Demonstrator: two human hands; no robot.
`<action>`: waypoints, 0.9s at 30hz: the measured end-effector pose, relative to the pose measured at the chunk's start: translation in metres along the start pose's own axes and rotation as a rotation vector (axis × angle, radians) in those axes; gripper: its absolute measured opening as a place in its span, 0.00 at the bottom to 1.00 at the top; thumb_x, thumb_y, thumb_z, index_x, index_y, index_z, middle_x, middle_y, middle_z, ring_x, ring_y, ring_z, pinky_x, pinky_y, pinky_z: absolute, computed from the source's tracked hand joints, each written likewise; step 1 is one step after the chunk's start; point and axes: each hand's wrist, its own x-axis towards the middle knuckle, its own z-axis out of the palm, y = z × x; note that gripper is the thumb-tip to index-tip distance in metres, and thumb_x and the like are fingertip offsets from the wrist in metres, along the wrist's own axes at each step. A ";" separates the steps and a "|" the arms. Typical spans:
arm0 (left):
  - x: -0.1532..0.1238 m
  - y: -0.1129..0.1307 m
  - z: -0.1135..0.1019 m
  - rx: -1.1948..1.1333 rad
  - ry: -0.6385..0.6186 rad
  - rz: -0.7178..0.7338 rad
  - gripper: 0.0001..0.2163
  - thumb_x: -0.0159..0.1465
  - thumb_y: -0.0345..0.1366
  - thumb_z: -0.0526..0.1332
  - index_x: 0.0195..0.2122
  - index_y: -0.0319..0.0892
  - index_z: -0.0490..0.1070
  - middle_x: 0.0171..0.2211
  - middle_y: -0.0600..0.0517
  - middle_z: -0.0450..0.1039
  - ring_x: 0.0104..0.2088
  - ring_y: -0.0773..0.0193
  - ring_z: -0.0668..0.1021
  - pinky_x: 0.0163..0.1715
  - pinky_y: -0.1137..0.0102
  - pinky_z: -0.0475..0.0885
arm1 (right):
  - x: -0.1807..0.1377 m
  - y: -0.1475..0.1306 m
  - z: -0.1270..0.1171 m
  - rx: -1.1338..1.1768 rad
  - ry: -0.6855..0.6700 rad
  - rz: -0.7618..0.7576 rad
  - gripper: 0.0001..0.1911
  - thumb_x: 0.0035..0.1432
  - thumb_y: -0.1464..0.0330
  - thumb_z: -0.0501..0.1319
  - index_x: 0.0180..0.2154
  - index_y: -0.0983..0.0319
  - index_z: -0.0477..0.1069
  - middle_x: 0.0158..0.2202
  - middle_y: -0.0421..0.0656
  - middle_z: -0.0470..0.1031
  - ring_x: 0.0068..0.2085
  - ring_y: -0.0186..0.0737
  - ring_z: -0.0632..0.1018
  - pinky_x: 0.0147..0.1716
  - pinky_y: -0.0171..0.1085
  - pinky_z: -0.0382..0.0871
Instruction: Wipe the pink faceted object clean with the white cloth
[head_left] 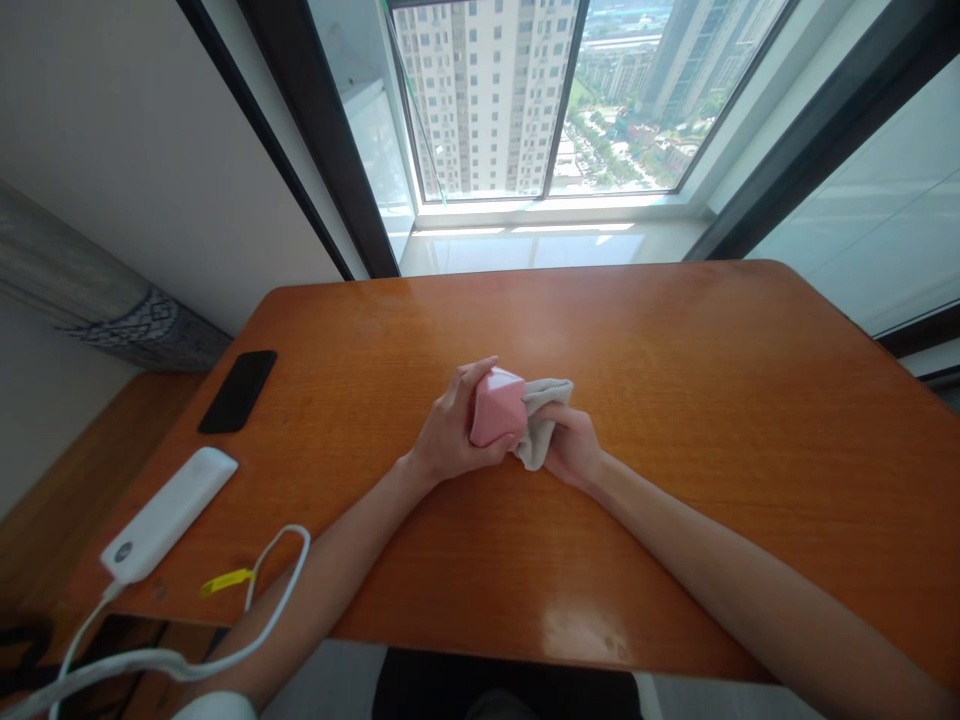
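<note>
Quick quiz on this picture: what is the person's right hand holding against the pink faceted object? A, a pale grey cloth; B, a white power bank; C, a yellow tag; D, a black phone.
A: the right hand grips a pale grey cloth pressed against the pink faceted object, which the left hand holds above the wooden table.
</note>
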 end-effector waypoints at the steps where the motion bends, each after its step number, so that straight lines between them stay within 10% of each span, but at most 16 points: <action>1: 0.000 0.000 0.000 0.003 0.000 -0.020 0.45 0.64 0.54 0.72 0.78 0.52 0.53 0.64 0.41 0.70 0.60 0.43 0.79 0.59 0.52 0.78 | 0.000 -0.002 0.000 0.109 -0.010 0.087 0.09 0.59 0.62 0.61 0.34 0.56 0.79 0.27 0.44 0.82 0.31 0.50 0.84 0.34 0.48 0.82; 11: 0.002 0.002 0.000 -0.014 -0.025 -0.094 0.43 0.66 0.54 0.71 0.77 0.49 0.54 0.63 0.40 0.71 0.59 0.44 0.78 0.64 0.48 0.74 | 0.000 -0.015 0.012 0.470 0.065 0.364 0.17 0.50 0.59 0.80 0.39 0.58 0.80 0.28 0.36 0.81 0.26 0.33 0.76 0.26 0.31 0.74; 27: 0.001 -0.005 0.002 0.130 -0.124 0.156 0.59 0.60 0.61 0.77 0.83 0.56 0.42 0.79 0.34 0.47 0.76 0.30 0.64 0.70 0.38 0.72 | 0.009 -0.007 -0.008 0.507 0.037 0.418 0.15 0.56 0.53 0.72 0.37 0.58 0.80 0.28 0.44 0.84 0.27 0.47 0.82 0.24 0.42 0.78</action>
